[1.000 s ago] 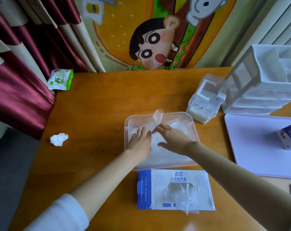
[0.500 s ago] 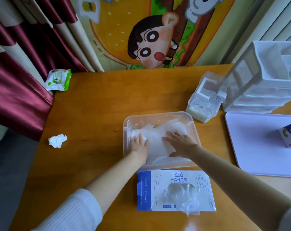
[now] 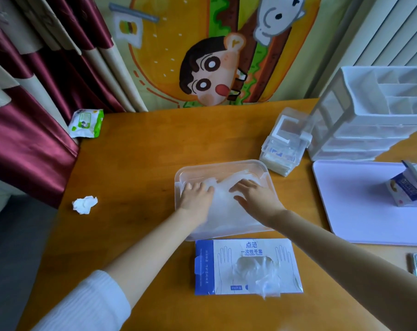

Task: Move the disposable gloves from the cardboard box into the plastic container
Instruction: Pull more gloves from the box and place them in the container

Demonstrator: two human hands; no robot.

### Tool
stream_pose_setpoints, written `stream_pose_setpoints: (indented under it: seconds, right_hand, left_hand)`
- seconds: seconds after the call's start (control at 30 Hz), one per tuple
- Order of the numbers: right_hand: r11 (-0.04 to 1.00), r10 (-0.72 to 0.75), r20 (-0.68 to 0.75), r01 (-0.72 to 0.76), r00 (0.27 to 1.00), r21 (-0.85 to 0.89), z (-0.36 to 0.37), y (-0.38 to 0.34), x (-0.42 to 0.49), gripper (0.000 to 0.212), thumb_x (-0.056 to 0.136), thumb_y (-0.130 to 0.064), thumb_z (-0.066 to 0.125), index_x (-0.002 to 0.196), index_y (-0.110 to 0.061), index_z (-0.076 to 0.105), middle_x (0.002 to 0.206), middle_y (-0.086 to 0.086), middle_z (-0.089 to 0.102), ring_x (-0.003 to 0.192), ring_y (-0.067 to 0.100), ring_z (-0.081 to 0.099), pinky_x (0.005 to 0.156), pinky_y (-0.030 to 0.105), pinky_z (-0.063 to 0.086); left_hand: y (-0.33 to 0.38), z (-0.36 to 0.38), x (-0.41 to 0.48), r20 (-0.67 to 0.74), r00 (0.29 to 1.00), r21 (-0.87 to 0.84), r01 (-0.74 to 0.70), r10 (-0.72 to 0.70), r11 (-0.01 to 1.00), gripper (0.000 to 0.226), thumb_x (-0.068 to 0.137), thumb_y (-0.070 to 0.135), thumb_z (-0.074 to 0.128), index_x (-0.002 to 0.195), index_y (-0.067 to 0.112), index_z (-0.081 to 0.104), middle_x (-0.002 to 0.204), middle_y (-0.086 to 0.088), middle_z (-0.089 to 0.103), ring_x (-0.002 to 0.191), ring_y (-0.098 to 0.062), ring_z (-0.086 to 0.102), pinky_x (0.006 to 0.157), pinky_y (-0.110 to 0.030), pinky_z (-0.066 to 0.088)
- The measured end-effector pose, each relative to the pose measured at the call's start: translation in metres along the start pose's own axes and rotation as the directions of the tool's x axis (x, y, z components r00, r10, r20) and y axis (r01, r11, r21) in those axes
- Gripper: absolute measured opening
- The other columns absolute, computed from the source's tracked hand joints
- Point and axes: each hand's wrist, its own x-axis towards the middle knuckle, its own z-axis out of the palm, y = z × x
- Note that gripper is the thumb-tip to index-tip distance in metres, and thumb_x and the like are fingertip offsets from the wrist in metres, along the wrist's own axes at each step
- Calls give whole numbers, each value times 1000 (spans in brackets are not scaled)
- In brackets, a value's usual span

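1. Pressing down is what I see now: both hands lie flat on the pile of gloves [image 3: 223,201] inside the plastic container [image 3: 222,163], which stands in the middle of the tabletop [image 3: 143,163].
2. The left hand [image 3: 196,195] rests on the left part of the pile, its fingers [image 3: 193,186] straight and close together, gripping nothing. The right hand [image 3: 255,195] rests on the right part, its fingers [image 3: 244,185] a little spread, also flat and gripping nothing.
3. The cardboard box [image 3: 207,266] lies just beside the container, on the side nearer to the person; I cannot tell if the two touch. From its opening a bunch of clear gloves [image 3: 259,273] comes out and hangs over the near edge. How many remain inside, I cannot tell.
4. I judge that the step in hand is flattening the gloves that are already in the container, so that they sit low and leave room. The task looks only partly done.
5. The next move, I think, asks one hand to go to the box, pinch the bunch at the opening and draw it up. The film looks thin and slippery, so the pinch must be firm. The box seems light and may rise with the gloves, so the other hand could hold it down.
6. A crumpled tissue [image 3: 85,204] lies well apart at the left and is not in the way.
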Motion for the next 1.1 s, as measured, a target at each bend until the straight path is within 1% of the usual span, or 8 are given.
stream_pose_setpoints:
  seconds: [0.1, 0.23, 0.4, 0.47, 0.57, 0.63, 0.83, 1.1]
  right_hand:
    - [988, -89, -270, 119, 959, 99, 0, -8, -27, 22, 96, -20, 44, 107, -14, 62, 100, 3, 61, 87, 22, 61, 67, 38, 53]
    - [960, -259, -263, 277, 929, 32, 13, -14, -64, 16, 93, -23, 40, 100, -16, 54, 88, -1, 60, 71, 13, 59, 51, 26, 47]
    - [946, -319, -155, 324, 935, 9, 35, -9, -103, 15, 95, -28, 41, 98, -17, 51, 81, -2, 61, 64, 17, 59, 46, 27, 43]
    - [956, -293, -34, 294, 955, 12, 44, -5, -118, 30, 93, -43, 42, 104, -18, 54, 91, -3, 61, 79, 17, 61, 61, 28, 48]
    - [984, -130, 258, 157, 957, -87, 50, 1, -135, 79, 75, -77, 37, 130, -20, 43, 123, -4, 49, 110, 17, 47, 92, 29, 41]
    - [989, -85, 352, 121, 932, -82, 49, 1, -141, 84, 75, -76, 44, 137, -21, 35, 132, -5, 42, 119, 16, 40, 98, 29, 36]
    - [992, 51, 231, -77, 972, 104, 38, -5, -145, 33, 98, -39, 46, 122, -21, 58, 124, -4, 52, 108, 18, 55, 83, 26, 42]
    - [945, 203, 28, -204, 979, 256, 16, 0, -142, 27, 98, -28, 50, 89, -11, 70, 90, 1, 68, 81, 20, 60, 72, 32, 46]
  left_hand:
    - [12, -13, -21, -256, 967, -181, -63, 15, 982, 45, 95, 11, 48, 139, 15, 38, 139, -6, 44, 129, -25, 40, 103, -36, 28]
    - [40, -16, -56, -397, 905, -286, -282, 155, 916, 32, 93, 5, 46, 124, 14, 47, 123, -2, 50, 113, -20, 47, 96, -30, 32]
    - [68, 4, -84, -265, 934, -404, -333, 240, 852, 20, 97, 12, 44, 117, 13, 43, 116, -4, 54, 104, -21, 57, 86, -28, 44]
    - [72, 16, -86, -197, 935, -333, -348, 296, 876, 25, 97, 18, 46, 122, 14, 43, 123, -4, 52, 114, -21, 51, 94, -29, 38]
    - [76, 37, -86, -38, 934, -210, -356, 356, 911, 53, 91, 34, 57, 135, 13, 37, 137, -5, 42, 128, -23, 37, 106, -33, 28]
    - [77, 47, -87, 74, 935, -199, -328, 348, 924, 75, 86, 45, 62, 146, 14, 27, 151, -6, 27, 139, -26, 23, 113, -39, 20]
    - [79, 56, -86, 167, 939, -229, -259, 300, 938, 90, 82, 48, 68, 151, 20, 17, 159, -2, 7, 146, -25, 5, 117, -45, 16]
    - [81, 55, -85, 182, 948, -248, -214, 263, 945, 90, 80, 48, 71, 150, 22, 20, 159, 0, 10, 146, -23, 9, 116, -44, 19]
